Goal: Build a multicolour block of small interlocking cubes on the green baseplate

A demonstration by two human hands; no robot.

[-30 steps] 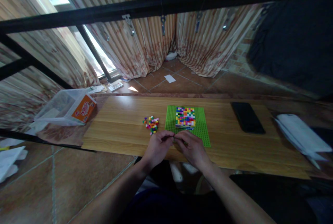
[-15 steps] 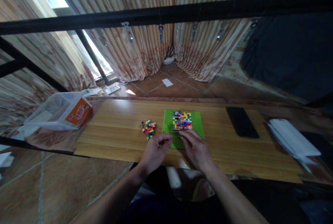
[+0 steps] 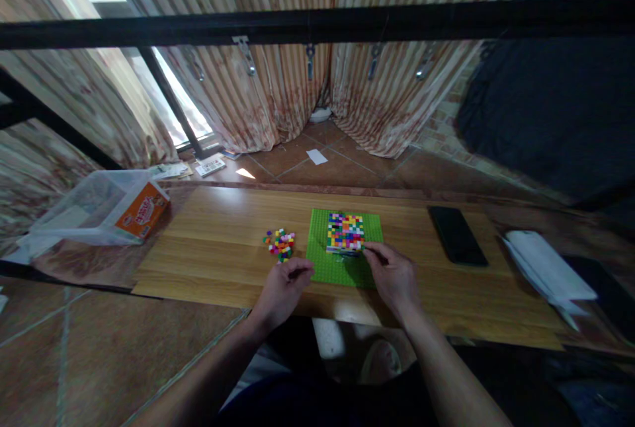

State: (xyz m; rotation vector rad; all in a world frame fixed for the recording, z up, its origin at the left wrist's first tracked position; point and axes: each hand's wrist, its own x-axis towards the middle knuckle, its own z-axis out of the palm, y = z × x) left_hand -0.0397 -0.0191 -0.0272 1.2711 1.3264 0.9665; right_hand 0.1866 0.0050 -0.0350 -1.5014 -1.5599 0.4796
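Note:
A green studded baseplate [image 3: 320, 271] lies on the wooden table, carrying a square block of many-coloured toy bricks [image 3: 346, 232]. At the block's front right corner are the fingertips of my right hand [image 3: 395, 276], pinched together; whether they hold a small brick I cannot make out. My left hand [image 3: 284, 289] hovers by the plate's front left edge, thumb and fingers curled together, and anything inside them is hidden. Just beyond it, left of the plate, a pile of loose coloured bricks [image 3: 278, 243] is scattered on the wood.
A black phone [image 3: 457, 235] lies on the table [image 3: 208, 242] to the right. Farther right are a white folded item [image 3: 538, 258] and a dark flat object. On the left stands a clear plastic bin [image 3: 94, 205] with an orange label. A black rail [image 3: 278, 27] crosses above.
My right hand has moved right, from the block's front side to its front right corner, uncovering the front face. My left hand has drawn slightly left, off the plate's edge.

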